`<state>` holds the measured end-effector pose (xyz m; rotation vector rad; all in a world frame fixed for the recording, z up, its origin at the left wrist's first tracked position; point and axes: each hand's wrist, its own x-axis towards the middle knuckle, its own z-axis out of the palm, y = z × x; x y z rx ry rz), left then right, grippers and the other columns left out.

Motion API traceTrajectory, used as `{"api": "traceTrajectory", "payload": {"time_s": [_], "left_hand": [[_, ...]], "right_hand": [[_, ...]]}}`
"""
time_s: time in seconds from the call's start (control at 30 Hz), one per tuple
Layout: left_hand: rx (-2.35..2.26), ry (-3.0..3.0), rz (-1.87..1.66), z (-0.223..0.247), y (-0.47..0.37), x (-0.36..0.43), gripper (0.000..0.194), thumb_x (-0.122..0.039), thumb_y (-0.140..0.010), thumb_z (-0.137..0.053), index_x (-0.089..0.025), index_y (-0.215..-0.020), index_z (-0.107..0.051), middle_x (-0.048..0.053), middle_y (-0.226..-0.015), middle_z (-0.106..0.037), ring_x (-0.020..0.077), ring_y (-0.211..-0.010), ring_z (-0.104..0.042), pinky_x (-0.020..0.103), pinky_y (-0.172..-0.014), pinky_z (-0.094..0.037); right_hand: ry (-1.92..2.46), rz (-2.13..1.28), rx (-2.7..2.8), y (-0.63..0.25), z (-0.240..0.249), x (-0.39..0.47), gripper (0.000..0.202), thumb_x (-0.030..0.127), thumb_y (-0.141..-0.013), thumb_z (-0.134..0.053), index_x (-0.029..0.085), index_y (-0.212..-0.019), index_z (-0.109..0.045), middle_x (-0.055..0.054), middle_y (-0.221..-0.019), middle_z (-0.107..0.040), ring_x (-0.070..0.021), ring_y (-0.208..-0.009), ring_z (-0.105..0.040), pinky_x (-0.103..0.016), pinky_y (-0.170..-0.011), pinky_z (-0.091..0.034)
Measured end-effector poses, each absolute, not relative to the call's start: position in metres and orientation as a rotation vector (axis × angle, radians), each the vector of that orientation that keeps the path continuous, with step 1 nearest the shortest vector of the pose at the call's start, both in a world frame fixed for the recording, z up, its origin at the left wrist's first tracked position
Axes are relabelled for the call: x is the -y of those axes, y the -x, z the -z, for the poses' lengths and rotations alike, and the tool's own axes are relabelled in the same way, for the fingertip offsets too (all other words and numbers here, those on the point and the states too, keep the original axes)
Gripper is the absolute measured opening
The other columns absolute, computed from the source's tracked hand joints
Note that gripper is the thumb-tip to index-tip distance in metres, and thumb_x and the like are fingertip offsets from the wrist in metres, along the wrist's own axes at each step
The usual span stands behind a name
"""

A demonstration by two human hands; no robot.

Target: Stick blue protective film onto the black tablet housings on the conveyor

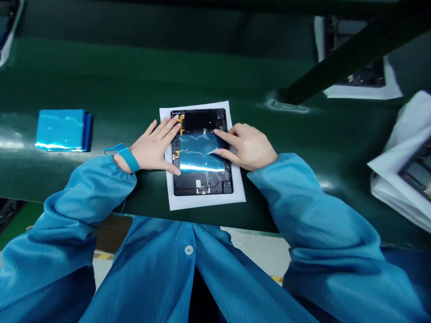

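An opened tablet (202,183) lies flat on a white sheet (237,197), its inner parts showing. A shiny blue film-like panel (198,154) covers its middle, below a black section (200,121). My left hand (153,146), fingers spread, rests on the tablet's left edge near the orange flex cables (182,121). From the right, my right hand (251,146) reaches over the tablet's edge. Its index finger and thumb are apart at the blue panel's right side, while the other fingers curl. Whether the thumb pinches any film there I cannot make out.
On the left of the green table (134,89) sits a stack of shiny blue sheets (60,130). A dark post (336,58) slants up at the right. Behind it another opened device (367,76) lies on white sheeting. White wrapping (400,148) holds a device at far right.
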<state>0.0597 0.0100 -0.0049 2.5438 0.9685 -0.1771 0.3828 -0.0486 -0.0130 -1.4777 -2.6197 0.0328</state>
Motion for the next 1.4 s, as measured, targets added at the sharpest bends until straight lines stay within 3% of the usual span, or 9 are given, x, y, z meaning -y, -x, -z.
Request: {"api": "traceTrajectory", "payload": {"time_s": [0.43,0.53,0.6,0.67,0.83,1.0,1.17,1.23,1.4], "left_hand": [[-1.028,-2.591,0.273,-0.01,-0.056,-0.007,0.142,-0.097,-0.066,-0.056,-0.008,-0.166,-0.008,0.02,-0.174,-0.004,0.0425,-0.161,-0.006,0.057,-0.131,-0.007],[-1.095,-2.63,0.283,-0.021,-0.059,-0.023,0.122,-0.087,-0.073,-0.061,-0.013,-0.163,-0.025,0.02,-0.168,-0.031,0.0413,-0.153,-0.034,0.052,-0.126,-0.029],[-1.242,-2.666,0.214,-0.026,-0.07,-0.042,0.09,-0.075,-0.087,-0.054,-0.016,-0.153,-0.045,0.018,-0.148,-0.058,0.0393,-0.131,-0.059,0.051,-0.112,-0.045],[-1.416,-2.71,0.116,-0.026,-0.088,-0.061,0.067,-0.061,-0.097,-0.042,-0.015,-0.144,-0.054,0.019,-0.135,-0.065,0.0393,-0.117,-0.065,0.05,-0.101,-0.051],[-1.549,-2.709,0.188,-0.012,-0.121,-0.093,0.056,-0.049,-0.1,-0.035,-0.01,-0.136,-0.055,0.023,-0.133,-0.061,0.042,-0.119,-0.06,0.05,-0.096,-0.05],[-1.358,-2.723,0.248,-0.003,-0.118,-0.107,0.042,-0.044,-0.1,-0.027,-0.017,-0.104,-0.058,0.015,-0.103,-0.064,0.0332,-0.098,-0.064,0.043,-0.088,-0.05],[-1.3,-2.736,0.204,-0.003,-0.113,-0.108,0.038,-0.044,-0.096,-0.024,-0.021,-0.095,-0.054,0.015,-0.105,-0.062,0.0328,-0.102,-0.062,0.043,-0.091,-0.048],[-1.341,-2.676,0.205,-0.007,-0.113,-0.104,0.037,-0.046,-0.097,-0.022,-0.024,-0.093,-0.05,0.011,-0.095,-0.064,0.0301,-0.089,-0.065,0.039,-0.079,-0.049],[-1.559,-2.531,-0.22,-0.036,-0.1,-0.097,0.03,-0.054,-0.094,-0.033,-0.03,-0.094,-0.051,0.002,-0.076,-0.061,0.0263,-0.07,-0.063,0.036,-0.07,-0.044]], "right_hand": [[0.93,-0.058,2.759,-0.39,0.008,0.105,0.06,0.063,-0.101,-0.046,0.016,-0.128,-0.071,-0.008,-0.088,-0.065,-0.0182,-0.078,-0.051,-0.033,-0.072,-0.036],[1.082,-0.133,2.683,-0.38,0.017,0.091,0.064,0.066,-0.102,-0.04,0.019,-0.13,-0.071,-0.009,-0.09,-0.067,-0.0191,-0.081,-0.055,-0.034,-0.074,-0.04],[1.273,-0.163,2.614,-0.374,0.022,0.072,0.068,0.069,-0.101,-0.038,0.018,-0.135,-0.068,-0.011,-0.095,-0.068,-0.0211,-0.086,-0.058,-0.035,-0.078,-0.042],[1.503,-0.169,2.503,-0.367,0.024,0.054,0.068,0.068,-0.101,-0.04,0.017,-0.138,-0.066,-0.012,-0.1,-0.069,-0.0224,-0.09,-0.06,-0.036,-0.081,-0.044],[1.728,-0.098,2.369,-0.349,0.02,0.051,0.066,0.066,-0.103,-0.035,0.021,-0.145,-0.061,-0.012,-0.109,-0.07,-0.024,-0.093,-0.062,-0.038,-0.082,-0.046],[1.888,-0.152,2.16,-0.337,0.022,0.084,0.061,0.056,-0.105,-0.041,0.021,-0.154,-0.047,-0.011,-0.118,-0.067,-0.0263,-0.102,-0.059,-0.042,-0.086,-0.048],[1.971,-0.219,2.013,-0.328,0.024,0.093,0.054,0.044,-0.104,-0.046,0.018,-0.151,-0.049,-0.013,-0.126,-0.065,-0.0258,-0.105,-0.06,-0.041,-0.089,-0.051],[1.989,-0.216,1.993,-0.327,0.024,0.092,0.054,0.044,-0.103,-0.046,0.018,-0.151,-0.048,-0.013,-0.131,-0.063,-0.0252,-0.107,-0.061,-0.04,-0.092,-0.052],[1.909,-0.551,1.626,-0.337,0.021,0.094,0.066,0.052,-0.097,-0.056,0.017,-0.152,-0.047,-0.013,-0.128,-0.065,-0.0234,-0.105,-0.066,-0.036,-0.092,-0.053]]}}
